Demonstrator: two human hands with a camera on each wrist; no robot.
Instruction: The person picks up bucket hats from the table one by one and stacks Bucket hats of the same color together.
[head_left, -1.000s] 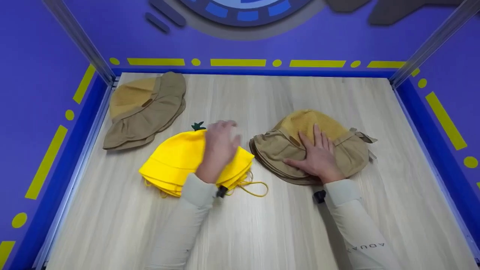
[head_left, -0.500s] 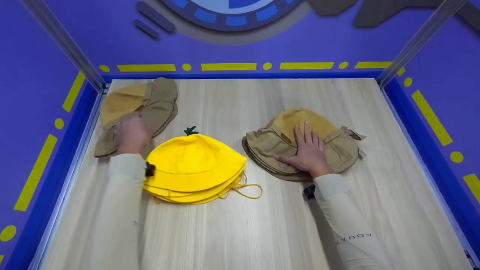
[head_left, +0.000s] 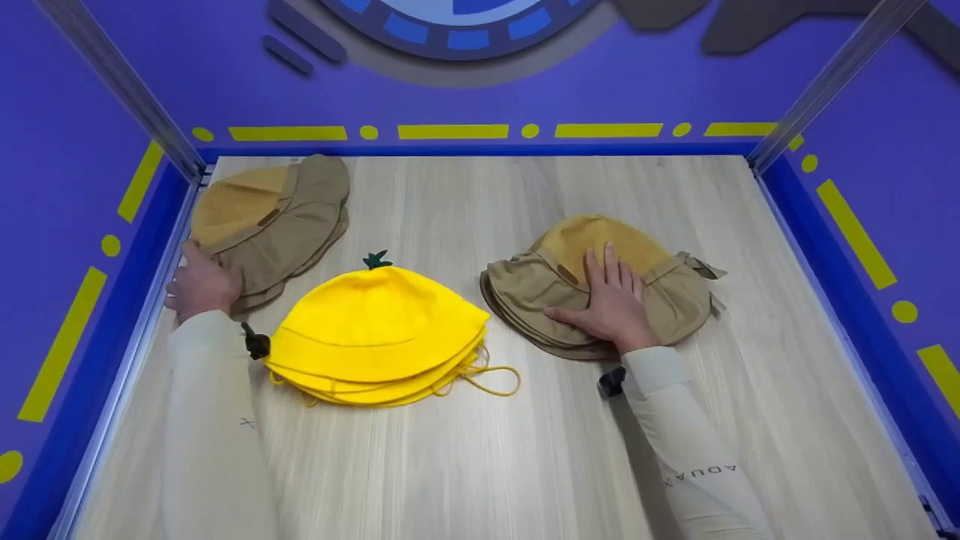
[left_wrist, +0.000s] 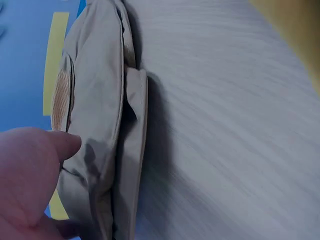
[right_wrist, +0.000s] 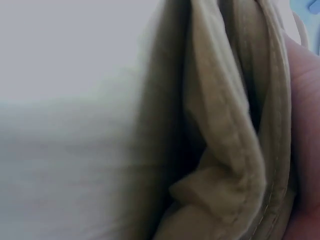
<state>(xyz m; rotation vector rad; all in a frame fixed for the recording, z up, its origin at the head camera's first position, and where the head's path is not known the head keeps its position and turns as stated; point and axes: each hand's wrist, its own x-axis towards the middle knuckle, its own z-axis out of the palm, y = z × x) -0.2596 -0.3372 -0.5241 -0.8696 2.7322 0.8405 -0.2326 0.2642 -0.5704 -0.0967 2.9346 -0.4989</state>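
A tan bucket hat (head_left: 281,236) with a mesh crown lies at the back left, its layered brim toward the front right. My left hand (head_left: 201,285) is at its left corner, fingers curled round the edge. In the left wrist view the thumb (left_wrist: 65,144) presses on the cloth, while other fingertips are hidden behind the hat. On the right, my right hand (head_left: 619,307) rests with spread fingers on a stack of similar tan hats (head_left: 525,304). The right wrist view shows the stack's folded brims (right_wrist: 235,125) close up.
A stack of yellow hats (head_left: 382,315) with a green leaf tip (head_left: 377,259) lies between the hands; its cord loop (head_left: 495,380) trails right. The wooden tabletop (head_left: 465,465) is bounded by blue panels (head_left: 465,97) at the back and sides.
My left hand has moved from the yellow hats, across the tan hat's brim, to that hat's left corner. My right hand stays on its stack. The head view has shifted slightly.
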